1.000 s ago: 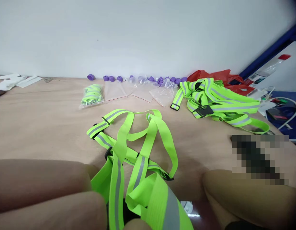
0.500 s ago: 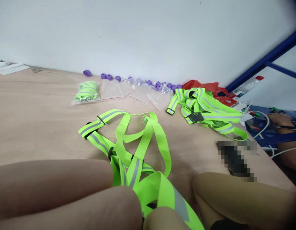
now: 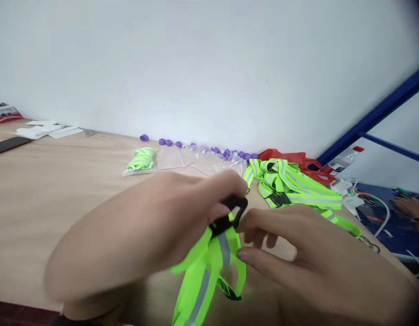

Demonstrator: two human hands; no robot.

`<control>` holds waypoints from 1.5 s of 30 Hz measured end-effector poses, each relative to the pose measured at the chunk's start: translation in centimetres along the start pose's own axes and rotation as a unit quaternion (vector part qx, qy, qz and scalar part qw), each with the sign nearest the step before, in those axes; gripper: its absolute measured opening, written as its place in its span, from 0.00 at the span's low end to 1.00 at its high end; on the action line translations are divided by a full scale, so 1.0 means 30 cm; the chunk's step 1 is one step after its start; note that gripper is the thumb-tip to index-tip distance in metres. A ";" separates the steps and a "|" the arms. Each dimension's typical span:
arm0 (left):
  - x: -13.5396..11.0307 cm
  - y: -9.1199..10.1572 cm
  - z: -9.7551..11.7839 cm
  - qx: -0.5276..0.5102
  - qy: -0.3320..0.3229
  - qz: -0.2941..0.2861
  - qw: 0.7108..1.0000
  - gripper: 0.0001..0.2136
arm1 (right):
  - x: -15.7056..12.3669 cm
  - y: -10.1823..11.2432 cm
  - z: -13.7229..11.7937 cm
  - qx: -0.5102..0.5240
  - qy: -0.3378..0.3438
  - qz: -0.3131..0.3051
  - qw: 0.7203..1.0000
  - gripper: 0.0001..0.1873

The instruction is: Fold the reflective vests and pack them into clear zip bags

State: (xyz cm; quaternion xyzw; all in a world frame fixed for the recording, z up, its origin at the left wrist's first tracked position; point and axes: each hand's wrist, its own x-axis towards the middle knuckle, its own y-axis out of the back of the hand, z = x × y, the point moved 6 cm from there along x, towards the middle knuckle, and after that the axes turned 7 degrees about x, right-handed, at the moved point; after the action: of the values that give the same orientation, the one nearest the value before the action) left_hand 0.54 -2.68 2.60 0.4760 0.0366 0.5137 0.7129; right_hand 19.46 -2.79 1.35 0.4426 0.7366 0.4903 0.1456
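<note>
My left hand (image 3: 169,217) is closed around a black plastic buckle (image 3: 225,222), lifted in front of me. From the buckle hang the fluorescent yellow-green straps (image 3: 197,290) of a reflective harness, with grey stripes. At the buckle's right side is my right hand (image 3: 291,244), its thumb and forefinger apart, the tips close against the buckle and strap. Its other fingers are partly hidden and curled. Motion blurs the left hand slightly. Behind the hands, a second tangle of reflective straps (image 3: 307,192) lies on the table.
The brown table (image 3: 60,190) meets a white wall. Along it lie a packed clear bag (image 3: 141,160), flat clear bags (image 3: 170,158), purple caps (image 3: 169,142), and a red plastic bag (image 3: 287,156). White papers (image 3: 43,130) lie left. At far right another person's hand (image 3: 411,209) shows near a blue surface.
Both hands have risen from the lower edge to the middle, bringing the harness up with the black buckle in the left hand. The view has tilted up and shifted left.
</note>
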 end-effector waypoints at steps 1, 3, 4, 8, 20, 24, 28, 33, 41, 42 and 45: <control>0.048 0.008 0.019 0.023 -0.022 -0.010 0.999 0.11 | 0.046 -0.014 -0.006 0.021 -0.014 -0.040 0.999 0.10; 0.111 0.034 0.022 0.024 -0.030 0.031 0.999 0.13 | 0.103 -0.027 0.003 0.042 -0.049 -0.065 0.996 0.11; 0.128 0.044 0.014 0.011 -0.029 0.064 0.997 0.14 | 0.117 -0.028 0.014 0.049 -0.061 -0.057 0.995 0.12; 0.159 0.012 -0.027 -0.038 -0.039 0.113 0.992 0.18 | 0.129 -0.023 0.057 0.045 -0.063 -0.006 0.997 0.15; 0.216 -0.053 -0.066 -0.059 -0.066 0.077 0.993 0.20 | 0.110 0.067 0.119 -0.040 -0.048 0.171 0.983 0.21; 0.219 -0.055 -0.077 -0.033 -0.059 0.083 0.994 0.20 | 0.101 0.098 0.117 0.031 -0.039 0.251 0.967 0.14; 0.222 -0.051 -0.075 -0.004 -0.086 0.109 0.990 0.20 | 0.110 0.094 0.119 0.078 -0.031 0.294 0.952 0.14; 0.225 -0.062 -0.064 0.030 -0.129 0.092 0.987 0.21 | 0.125 0.090 0.126 0.100 0.002 0.330 0.939 0.20; 0.235 -0.075 -0.082 0.013 -0.087 0.054 0.995 0.20 | 0.112 0.107 0.140 0.085 0.029 0.367 0.926 0.06; 0.238 -0.075 -0.089 0.008 -0.076 0.049 0.996 0.20 | 0.104 0.113 0.142 0.089 0.031 0.384 0.918 0.06; 0.248 -0.078 -0.104 0.001 -0.057 0.035 0.998 0.20 | 0.087 0.129 0.148 0.085 0.043 0.419 0.903 0.05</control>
State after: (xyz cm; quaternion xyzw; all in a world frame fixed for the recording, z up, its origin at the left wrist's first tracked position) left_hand 3.98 4.97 2.46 0.5058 -0.0201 0.5103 0.6952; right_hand 22.82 2.40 3.09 0.6998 0.5273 0.4602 -0.1434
